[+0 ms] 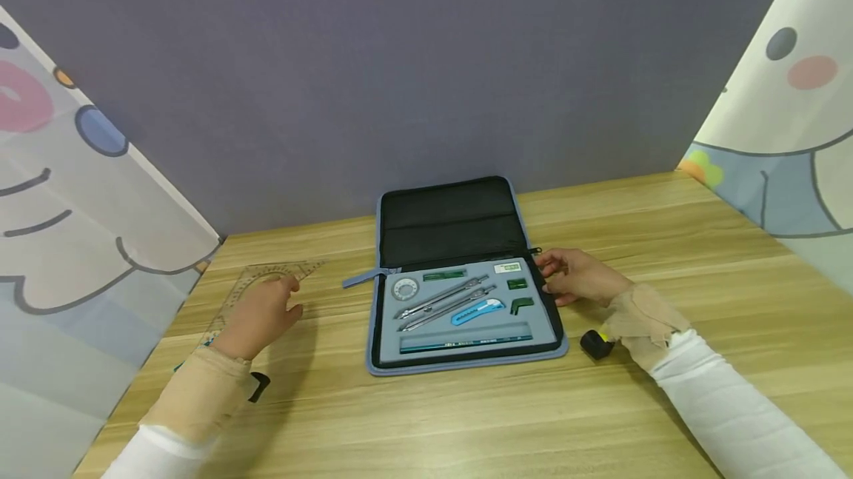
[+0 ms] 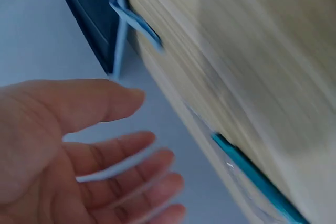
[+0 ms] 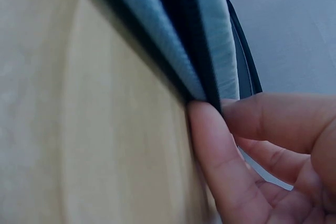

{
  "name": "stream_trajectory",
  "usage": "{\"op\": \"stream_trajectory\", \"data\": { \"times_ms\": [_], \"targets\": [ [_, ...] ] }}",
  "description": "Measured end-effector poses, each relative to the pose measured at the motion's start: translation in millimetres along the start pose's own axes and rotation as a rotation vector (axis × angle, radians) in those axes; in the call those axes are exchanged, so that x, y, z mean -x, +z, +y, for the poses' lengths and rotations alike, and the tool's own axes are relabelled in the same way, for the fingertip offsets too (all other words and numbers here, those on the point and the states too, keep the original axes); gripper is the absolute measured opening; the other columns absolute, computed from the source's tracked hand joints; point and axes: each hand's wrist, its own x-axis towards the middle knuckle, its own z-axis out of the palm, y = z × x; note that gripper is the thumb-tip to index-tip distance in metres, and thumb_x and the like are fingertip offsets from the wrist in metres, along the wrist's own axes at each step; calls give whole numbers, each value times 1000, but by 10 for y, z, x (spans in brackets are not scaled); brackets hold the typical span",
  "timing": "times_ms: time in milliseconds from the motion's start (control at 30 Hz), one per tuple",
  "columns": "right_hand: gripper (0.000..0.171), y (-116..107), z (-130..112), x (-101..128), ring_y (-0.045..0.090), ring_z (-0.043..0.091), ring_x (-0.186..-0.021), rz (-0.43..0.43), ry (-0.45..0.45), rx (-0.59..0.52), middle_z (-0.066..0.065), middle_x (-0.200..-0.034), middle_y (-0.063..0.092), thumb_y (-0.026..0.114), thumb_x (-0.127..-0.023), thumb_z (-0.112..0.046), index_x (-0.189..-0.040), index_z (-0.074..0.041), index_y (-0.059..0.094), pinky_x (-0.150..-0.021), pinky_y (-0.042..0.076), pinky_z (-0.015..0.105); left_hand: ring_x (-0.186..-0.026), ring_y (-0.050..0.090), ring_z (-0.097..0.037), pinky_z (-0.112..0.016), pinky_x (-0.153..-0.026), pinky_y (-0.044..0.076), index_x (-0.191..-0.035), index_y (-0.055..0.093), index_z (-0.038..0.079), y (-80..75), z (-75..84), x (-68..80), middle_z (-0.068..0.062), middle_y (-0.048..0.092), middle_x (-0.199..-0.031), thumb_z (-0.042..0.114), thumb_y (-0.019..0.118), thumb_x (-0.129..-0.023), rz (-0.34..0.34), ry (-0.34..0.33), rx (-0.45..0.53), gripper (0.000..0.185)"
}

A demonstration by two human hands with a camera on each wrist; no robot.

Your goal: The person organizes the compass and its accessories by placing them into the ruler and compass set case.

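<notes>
An open zip case [image 1: 466,366] with a grey insert lies on the table, its black lid standing up behind. In the insert lie two compasses [image 1: 443,297], a blue utility knife [image 1: 478,312], a dark pencil [image 1: 466,344], a round white dial [image 1: 404,288] and a white eraser [image 1: 508,267]. My right hand [image 1: 581,275] pinches the case's right edge; in the right wrist view its thumb and finger meet on the dark rim [image 3: 202,77]. My left hand [image 1: 261,316], fingers loosely spread and holding nothing, is over a clear set square [image 1: 246,279].
A blue pull strap [image 1: 362,278] sticks out from the case's left side. Near my left wrist, a teal strip [image 2: 257,179] lies by clear plastic on the table. A grey panel [image 1: 446,72] stands behind the table, with printed cloths [image 1: 73,242] at both sides.
</notes>
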Motion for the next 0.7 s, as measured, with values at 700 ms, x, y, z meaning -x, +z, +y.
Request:
{"op": "stream_trajectory", "data": {
  "times_ms": [700],
  "targets": [
    [47,-8,13,-7,58,19,-83,-4,-7,3,20,-107,45,54,-84,4,-128,11,39,-64,55,32,-88,60,-42,-51,-73,49,-102,60,-10,65,-693,91,-27,63,-95,11,68,-83,-197,-125,63,30]
  ]
}}
